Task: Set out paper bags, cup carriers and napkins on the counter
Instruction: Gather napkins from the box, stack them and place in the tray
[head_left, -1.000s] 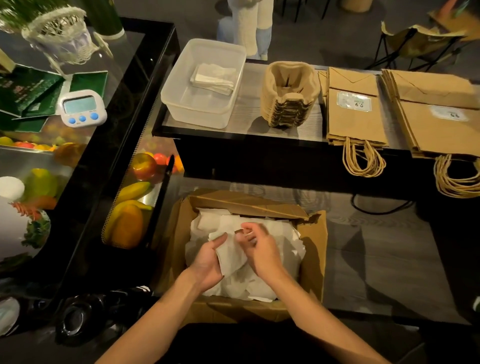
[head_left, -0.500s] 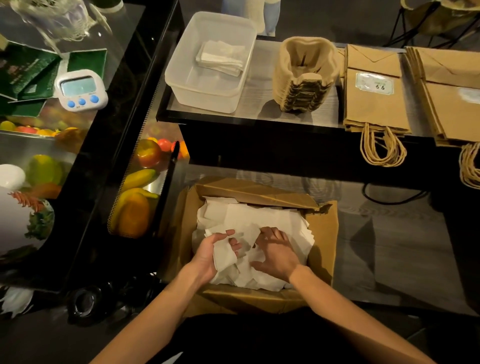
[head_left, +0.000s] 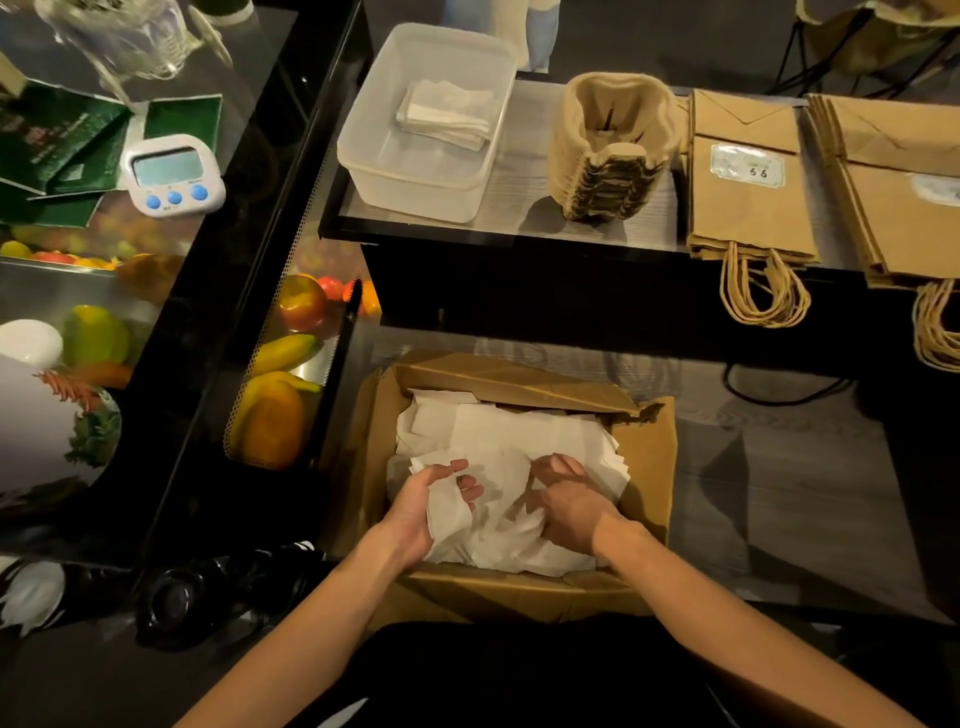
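Counter (head_left: 519, 228) is holding the clear plastic tub (head_left: 363, 156) with 1 napkin stack (head_left: 447, 114); in the cardboard box (head_left: 644, 467) below, left hand (head_left: 415, 509) is gripping loose napkins (head_left: 519, 431), right hand (head_left: 566, 509) is digging in, grip hidden, so I'd be squaring the bunch before lifting.

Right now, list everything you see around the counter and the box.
cardboard box: one, brown, open, below the counter
loose napkins: a pile, white, in the cardboard box
plastic tub: one, clear, counter's left end
folded napkins: small stack, white, in the tub
cup carriers: one stack, tan, right of the tub
paper bags: two stacks, brown, right of the carriers, handles overhanging
timer: one, white, blue buttons, on the glass case
fruit: several, yellow, orange, red, inside the case
left hand: grips a loose napkin
right hand: fingers curled into the pile
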